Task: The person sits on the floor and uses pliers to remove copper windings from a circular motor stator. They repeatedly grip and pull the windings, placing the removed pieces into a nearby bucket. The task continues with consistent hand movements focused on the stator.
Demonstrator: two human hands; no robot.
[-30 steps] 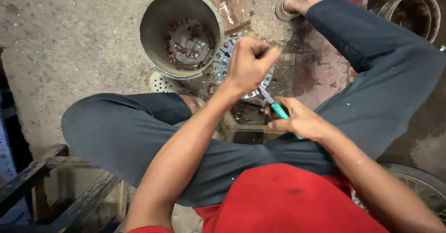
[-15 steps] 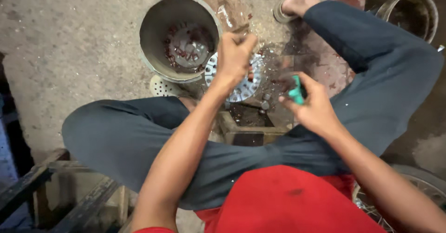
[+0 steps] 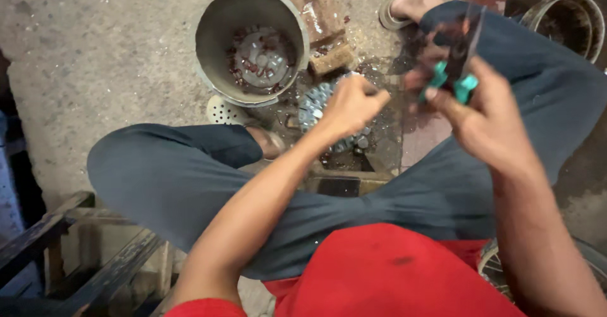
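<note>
Teal-handled tool (image 3: 458, 76), blurred by motion, sits in the upper right of the frame, gripped in the right hand (image 3: 490, 118); its fingers are curled tight around the teal handles, and a dark part of the tool rises above the fist, too smeared to make out. The left hand (image 3: 351, 105) is at the centre of the frame, closed into a loose fist with the fingers pressed together, right over a round toothed metal part (image 3: 316, 105) that lies on the dirty floor; whether it pinches anything cannot be told. Just to the upper left of that part stands a grey metal bucket (image 3: 212, 45) with small reddish pieces in its bottom. A wooden block (image 3: 332, 57) lies beside the bucket's right rim. A sandalled foot (image 3: 414, 4) shows at the top, and dark blue trouser legs cross the middle.
</note>
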